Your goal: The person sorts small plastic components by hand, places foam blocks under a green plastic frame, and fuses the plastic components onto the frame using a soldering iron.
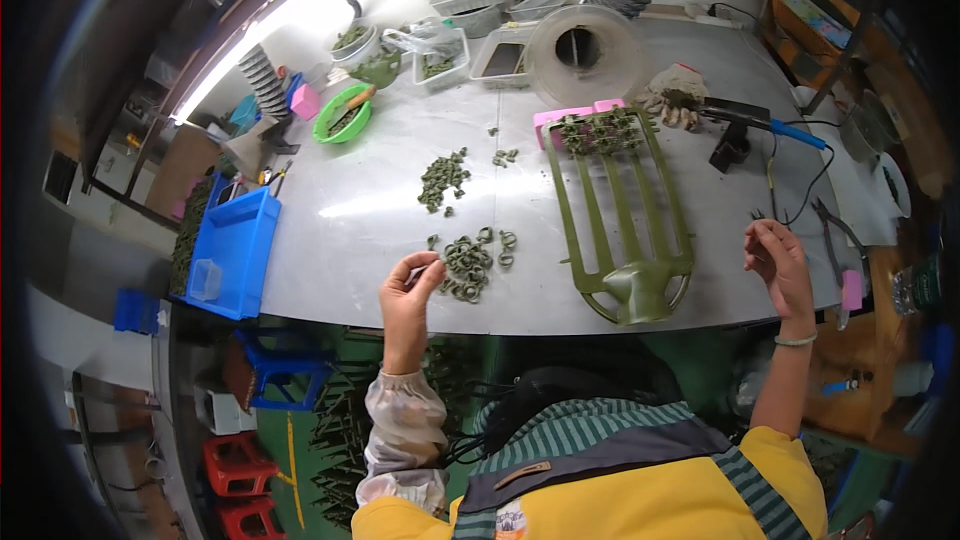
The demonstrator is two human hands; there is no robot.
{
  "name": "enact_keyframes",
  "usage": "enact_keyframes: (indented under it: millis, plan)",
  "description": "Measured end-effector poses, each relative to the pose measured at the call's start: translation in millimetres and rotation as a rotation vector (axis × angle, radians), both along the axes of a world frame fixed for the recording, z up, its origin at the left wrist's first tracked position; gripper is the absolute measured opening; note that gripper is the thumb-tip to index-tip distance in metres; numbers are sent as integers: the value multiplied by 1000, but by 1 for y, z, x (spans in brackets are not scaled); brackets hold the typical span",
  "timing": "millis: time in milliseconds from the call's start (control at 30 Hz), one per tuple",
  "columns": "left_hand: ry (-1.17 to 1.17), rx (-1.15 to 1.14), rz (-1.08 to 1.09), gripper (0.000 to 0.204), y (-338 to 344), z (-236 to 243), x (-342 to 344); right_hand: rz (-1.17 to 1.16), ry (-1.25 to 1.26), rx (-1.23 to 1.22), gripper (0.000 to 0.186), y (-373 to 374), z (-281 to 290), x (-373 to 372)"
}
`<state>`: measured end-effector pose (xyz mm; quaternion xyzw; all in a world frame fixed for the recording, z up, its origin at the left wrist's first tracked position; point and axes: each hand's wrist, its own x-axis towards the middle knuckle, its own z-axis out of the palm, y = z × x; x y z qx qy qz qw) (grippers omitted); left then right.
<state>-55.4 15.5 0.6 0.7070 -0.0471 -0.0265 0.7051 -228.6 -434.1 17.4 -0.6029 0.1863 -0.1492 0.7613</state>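
Observation:
My left hand [408, 308] is at the left edge of a pile of small dark green rings [466, 268], thumb and index finger pinched together; what they hold, if anything, is too small to make out. My right hand [781, 262] is raised near the table's right side with fingers pressed together; a small dark piece [757, 215] shows at their tips. Between the hands lies a green frame [622, 210] with long parallel bars and a cup-shaped near end. Several small green pieces [600, 130] cluster on its far end, which rests on a pink block [549, 124].
A blue-handled heated tool [797, 132] with a cord rests on a stand [733, 145]; pliers [828, 230] lie right of my right hand. More small green pieces [442, 180] lie mid-table. A green bowl [343, 115] and blue tray [232, 252] are left; a round clear container [588, 55] stands behind.

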Motion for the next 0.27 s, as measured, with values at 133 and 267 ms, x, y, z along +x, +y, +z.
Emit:
enact_keyframes:
  millis: [133,267]
  plan:
    - [-81,169,-16,19,27,-19,53,36,15,-9,18,20,9,8]
    - [-109,392,-78,22,36,-50,127,53,15,-49,18,38,17,6]
